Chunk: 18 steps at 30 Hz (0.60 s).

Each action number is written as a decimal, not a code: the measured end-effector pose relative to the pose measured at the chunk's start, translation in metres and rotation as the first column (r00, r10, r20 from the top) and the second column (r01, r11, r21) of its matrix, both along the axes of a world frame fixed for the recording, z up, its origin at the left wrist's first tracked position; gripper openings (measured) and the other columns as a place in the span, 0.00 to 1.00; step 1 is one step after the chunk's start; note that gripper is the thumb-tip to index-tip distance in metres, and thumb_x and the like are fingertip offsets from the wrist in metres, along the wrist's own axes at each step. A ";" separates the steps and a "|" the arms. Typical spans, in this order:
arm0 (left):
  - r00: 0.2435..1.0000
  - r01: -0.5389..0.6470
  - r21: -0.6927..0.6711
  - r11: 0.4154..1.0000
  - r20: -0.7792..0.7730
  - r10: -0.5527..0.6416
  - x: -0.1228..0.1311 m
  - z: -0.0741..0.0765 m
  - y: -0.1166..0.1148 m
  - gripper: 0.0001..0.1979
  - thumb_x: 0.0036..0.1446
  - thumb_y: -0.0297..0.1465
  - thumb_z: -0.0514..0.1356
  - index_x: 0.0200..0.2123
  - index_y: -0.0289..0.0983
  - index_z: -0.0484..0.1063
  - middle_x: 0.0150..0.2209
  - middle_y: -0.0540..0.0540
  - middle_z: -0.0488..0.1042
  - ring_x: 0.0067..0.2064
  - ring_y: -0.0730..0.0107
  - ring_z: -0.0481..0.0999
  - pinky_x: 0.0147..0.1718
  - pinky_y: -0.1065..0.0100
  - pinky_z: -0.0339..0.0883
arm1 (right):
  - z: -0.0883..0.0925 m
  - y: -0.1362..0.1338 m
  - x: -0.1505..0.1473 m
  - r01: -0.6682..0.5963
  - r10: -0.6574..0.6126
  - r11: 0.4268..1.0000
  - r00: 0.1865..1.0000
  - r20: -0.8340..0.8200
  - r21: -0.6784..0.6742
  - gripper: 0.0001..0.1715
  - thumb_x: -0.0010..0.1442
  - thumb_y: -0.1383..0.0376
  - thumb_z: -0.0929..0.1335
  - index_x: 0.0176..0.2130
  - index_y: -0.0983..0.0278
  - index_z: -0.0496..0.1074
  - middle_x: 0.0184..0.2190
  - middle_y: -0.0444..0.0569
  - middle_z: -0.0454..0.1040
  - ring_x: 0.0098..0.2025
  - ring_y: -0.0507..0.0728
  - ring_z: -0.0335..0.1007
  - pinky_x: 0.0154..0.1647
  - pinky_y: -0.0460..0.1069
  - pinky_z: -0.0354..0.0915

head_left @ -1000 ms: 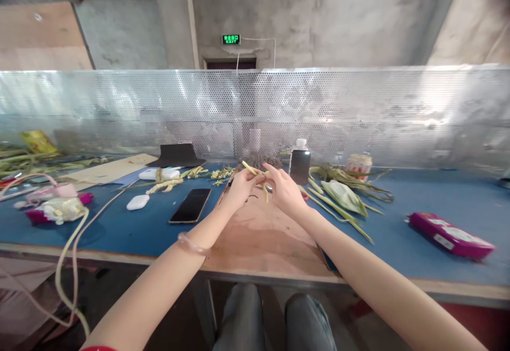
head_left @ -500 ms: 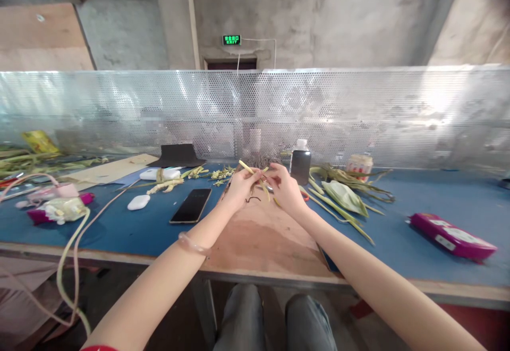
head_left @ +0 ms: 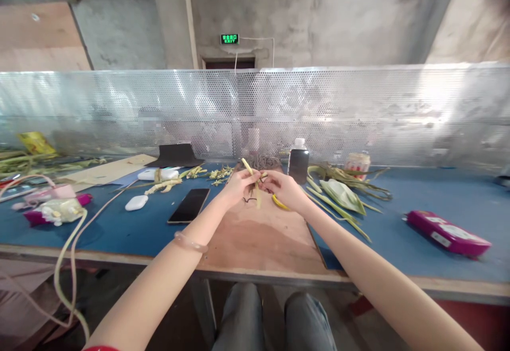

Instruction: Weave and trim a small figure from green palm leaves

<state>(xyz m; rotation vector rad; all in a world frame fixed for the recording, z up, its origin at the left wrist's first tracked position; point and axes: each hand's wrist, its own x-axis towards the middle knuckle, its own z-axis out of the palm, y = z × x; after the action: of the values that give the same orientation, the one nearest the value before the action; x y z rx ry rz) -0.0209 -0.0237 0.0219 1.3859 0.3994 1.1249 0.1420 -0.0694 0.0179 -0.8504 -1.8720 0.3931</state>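
Note:
Pale yellow-green plant strips (head_left: 247, 167) cross between my two hands, above a wooden board (head_left: 258, 239). My left hand (head_left: 239, 185) pinches them, one end sticking up past the fingertips and another hanging down. Close beside it, my right hand (head_left: 283, 186) has its fingers bent together at the same strips; its fingertips are partly hidden. Under the right palm lies a yellow curved handle (head_left: 280, 202), its other end covered. A thin dark wire-like piece (head_left: 250, 199) rests on the board below my left fingers. Grey-brown curly material (head_left: 263, 161) sits just behind the hands.
A phone (head_left: 188, 205) and a white case (head_left: 136, 203) lie to the left. At right are a dark bottle (head_left: 298, 165), long green leaves (head_left: 342, 196) and a magenta packet (head_left: 447, 234). Cables (head_left: 75, 250) hang over the left edge. A perforated metal screen (head_left: 179, 106) stands behind.
My right hand has turned over slightly and lowered, its fingers curling closer to the left hand. The upper strip end stands steeper. The whole view has shifted a little.

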 end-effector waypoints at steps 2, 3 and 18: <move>1.000 0.022 -0.011 1.000 -0.011 -0.022 0.000 -0.001 0.001 0.10 0.45 0.31 0.67 0.29 0.32 0.71 0.25 0.49 0.71 0.27 0.75 0.71 0.29 0.71 0.63 | 0.000 0.002 0.002 0.033 -0.033 0.999 0.999 0.015 -0.001 0.16 0.57 0.67 0.64 0.45 0.65 0.71 0.28 0.46 0.75 0.28 0.52 0.68 0.36 0.48 0.65; 0.999 0.040 -0.016 0.999 -0.020 -0.041 0.000 -0.002 0.002 0.10 0.46 0.31 0.67 0.30 0.32 0.71 0.25 0.49 0.71 0.27 0.74 0.71 0.29 0.71 0.63 | -0.001 0.003 0.003 0.054 -0.054 0.999 0.998 0.024 0.002 0.16 0.57 0.67 0.63 0.46 0.66 0.71 0.28 0.47 0.76 0.29 0.52 0.68 0.36 0.48 0.65; 0.978 0.203 -0.196 0.959 0.096 -0.188 0.002 -0.009 0.003 0.07 0.51 0.32 0.63 0.30 0.35 0.72 0.24 0.49 0.69 0.26 0.74 0.70 0.31 0.68 0.67 | -0.002 0.001 -0.004 0.259 -0.266 0.954 0.964 0.028 0.150 0.11 0.56 0.71 0.62 0.35 0.63 0.74 0.32 0.49 0.78 0.34 0.55 0.73 0.36 0.49 0.66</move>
<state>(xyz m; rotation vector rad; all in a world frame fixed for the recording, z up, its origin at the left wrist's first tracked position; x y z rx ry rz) -0.0187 -0.0204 0.0131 1.1704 0.3063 0.9434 0.1380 -0.0684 0.0161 -1.0006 -1.7771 0.0712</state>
